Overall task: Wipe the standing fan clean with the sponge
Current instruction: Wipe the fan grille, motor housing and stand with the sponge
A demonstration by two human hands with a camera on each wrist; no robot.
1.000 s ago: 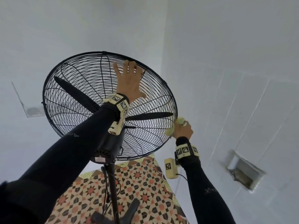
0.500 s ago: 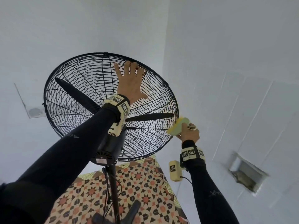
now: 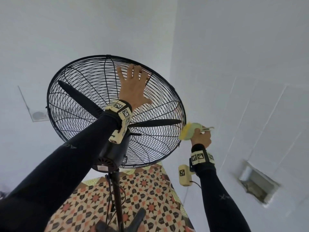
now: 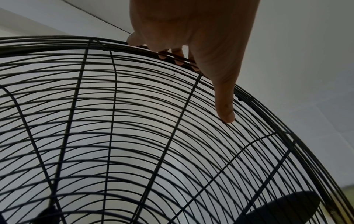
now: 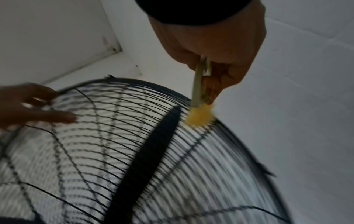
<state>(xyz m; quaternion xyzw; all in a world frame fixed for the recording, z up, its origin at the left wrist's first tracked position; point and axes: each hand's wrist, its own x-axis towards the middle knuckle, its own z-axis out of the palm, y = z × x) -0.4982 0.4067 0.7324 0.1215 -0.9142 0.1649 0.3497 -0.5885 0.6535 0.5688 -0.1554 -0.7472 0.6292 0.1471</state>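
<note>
The yellow-and-pale-green handled sponge (image 3: 188, 133) sits pinched in the curled fingers (image 3: 197, 131) of the right hand (image 3: 201, 137), its fuzzy yellow tip (image 5: 200, 116) touching the outer rim wires of the black wire-cage standing fan (image 3: 93, 104) just past those fingertips. A black blade (image 5: 153, 153) lies inside the cage right beside that tip. Over at the cage's upper rim, the left hand (image 3: 133, 88) lies spread against the wires, fingers (image 4: 225, 109) straight and open, thumb out to the side. Below the fingers, the fan's black motor housing (image 3: 112, 154) and pole (image 3: 117, 198) stand over a patterned orange-and-black tiled floor (image 3: 150, 203).
</note>
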